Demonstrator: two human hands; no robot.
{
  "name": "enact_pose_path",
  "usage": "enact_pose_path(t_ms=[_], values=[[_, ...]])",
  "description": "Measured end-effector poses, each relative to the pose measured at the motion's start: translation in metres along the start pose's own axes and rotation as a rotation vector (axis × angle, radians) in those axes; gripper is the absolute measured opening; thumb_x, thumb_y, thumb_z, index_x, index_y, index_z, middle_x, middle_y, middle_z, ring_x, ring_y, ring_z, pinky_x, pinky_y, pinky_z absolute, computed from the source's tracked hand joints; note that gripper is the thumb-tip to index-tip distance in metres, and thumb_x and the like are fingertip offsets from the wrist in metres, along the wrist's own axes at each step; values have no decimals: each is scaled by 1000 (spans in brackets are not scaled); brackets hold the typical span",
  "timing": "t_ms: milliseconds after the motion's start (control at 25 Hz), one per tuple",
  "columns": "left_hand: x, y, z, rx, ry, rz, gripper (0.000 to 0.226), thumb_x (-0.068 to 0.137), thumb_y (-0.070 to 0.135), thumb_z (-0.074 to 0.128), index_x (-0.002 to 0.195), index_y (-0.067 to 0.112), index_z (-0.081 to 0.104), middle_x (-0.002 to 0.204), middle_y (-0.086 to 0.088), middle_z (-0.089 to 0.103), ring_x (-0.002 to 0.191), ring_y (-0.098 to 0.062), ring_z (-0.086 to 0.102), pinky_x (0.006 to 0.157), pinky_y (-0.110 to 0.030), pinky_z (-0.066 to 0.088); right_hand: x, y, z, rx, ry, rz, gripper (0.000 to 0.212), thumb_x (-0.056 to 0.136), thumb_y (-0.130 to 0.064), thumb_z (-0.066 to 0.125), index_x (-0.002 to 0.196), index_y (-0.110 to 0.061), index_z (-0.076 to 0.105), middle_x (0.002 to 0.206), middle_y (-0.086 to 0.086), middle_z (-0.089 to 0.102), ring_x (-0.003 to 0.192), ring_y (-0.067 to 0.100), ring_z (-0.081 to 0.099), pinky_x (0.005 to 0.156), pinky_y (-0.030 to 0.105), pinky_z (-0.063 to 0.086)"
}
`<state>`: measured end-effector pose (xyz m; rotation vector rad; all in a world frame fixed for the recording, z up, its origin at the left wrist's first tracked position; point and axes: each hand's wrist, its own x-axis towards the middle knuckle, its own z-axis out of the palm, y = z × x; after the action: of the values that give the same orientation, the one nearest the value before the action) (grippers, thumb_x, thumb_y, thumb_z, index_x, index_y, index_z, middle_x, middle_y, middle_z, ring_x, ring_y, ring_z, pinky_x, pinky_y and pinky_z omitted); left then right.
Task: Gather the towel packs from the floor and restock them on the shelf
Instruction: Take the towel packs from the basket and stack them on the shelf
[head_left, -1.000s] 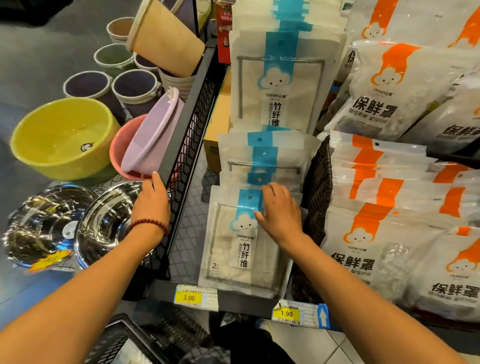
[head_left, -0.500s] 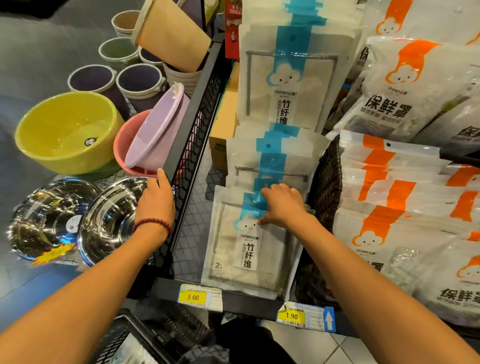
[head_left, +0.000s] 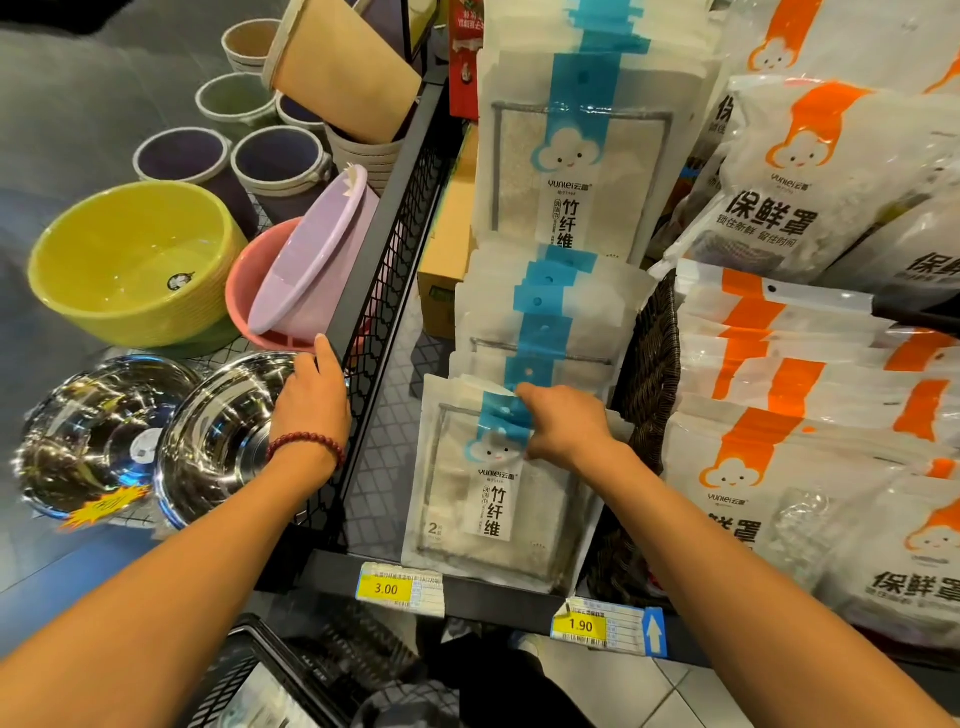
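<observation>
Right hand (head_left: 566, 428) pinches the front towel pack (head_left: 493, 509) by its top
Left hand (head_left: 311, 397) curls over shelf rail (head_left: 382, 223), steel bowl (head_left: 223, 441) beside it

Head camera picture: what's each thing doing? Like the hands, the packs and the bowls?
Left hand, holds the black shelf rail.
Right hand, pinches the front towel pack at its top.
Front towel pack, on the shelf, front of its row.
Lilac basin, tipped on edge in the pink basin.
Yellow basin, upright, open side up.
Beige bucket, tilted on its stack.
</observation>
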<state>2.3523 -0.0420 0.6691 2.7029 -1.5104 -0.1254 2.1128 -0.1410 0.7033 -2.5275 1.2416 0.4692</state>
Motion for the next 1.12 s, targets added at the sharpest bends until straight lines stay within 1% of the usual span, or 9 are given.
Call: enact_pose_path(t_ms=[80,240,320,440,600,680,800,1000,1120], values=[[0,0,0,-16,2,-1,59,87,1,51,139,-3,23,106,-27,49,76,-37,56,58,-39,42,-8,-3,-4,2,47,-11,35,80,-24,66,108,-18,47,102,7,64,95,30,60,65,33,38],[1,1,-1,-27,3,-6,59,88,4,51,140,-4,23,109,-28,48,76,-40,56,57,-40,40,-6,-1,-37,-125,299,-36,26,80,-12,59,103,-16,48,93,6,64,89,31,60,64,33,33],[1,0,-2,-36,3,-12,59,88,4,51,140,-3,24,110,-28,48,77,-40,57,57,-41,41,5,2,-56,-171,346,-58,26,80,-12,59,104,-16,49,95,7,62,92,30,58,65,33,32],[2,1,-1,-54,10,-13,59,88,3,53,140,-4,25,111,-29,49,78,-42,57,58,-42,40,23,6,-60,-203,195,-71,24,81,-19,61,103,-15,53,104,7,58,99,28,53,65,33,35],[4,0,0,-50,0,-17,60,88,3,53,141,-4,25,113,-29,48,80,-42,58,58,-42,40,27,7,-33,-196,-20,-68,44,74,-32,74,109,-13,56,114,9,44,109,28,42,77,38,41],[3,0,0,-46,-1,-19,60,88,3,53,141,-4,24,114,-29,48,80,-42,58,58,-42,39,24,4,-22,-153,-24,-72,44,76,-29,72,112,-13,54,115,10,42,109,29,42,83,41,43],[2,1,-1,-53,-1,-25,60,89,4,53,141,-4,25,112,-29,49,80,-42,58,58,-42,40,23,2,-14,-160,0,-86,37,80,-26,65,112,-13,50,112,12,50,104,31,50,79,39,43],[2,1,-1,-68,3,-24,58,89,4,52,140,-3,26,111,-29,49,79,-41,58,58,-41,40,26,7,-15,-190,-7,-153,35,78,-30,65,105,-18,47,103,5,60,99,28,54,73,36,29],[2,0,-1,-71,5,-22,57,89,5,52,140,-3,26,111,-29,50,78,-41,58,57,-40,40,25,5,-12,-110,-45,-145,36,80,-24,64,108,-18,42,109,4,61,99,27,58,67,33,35]])
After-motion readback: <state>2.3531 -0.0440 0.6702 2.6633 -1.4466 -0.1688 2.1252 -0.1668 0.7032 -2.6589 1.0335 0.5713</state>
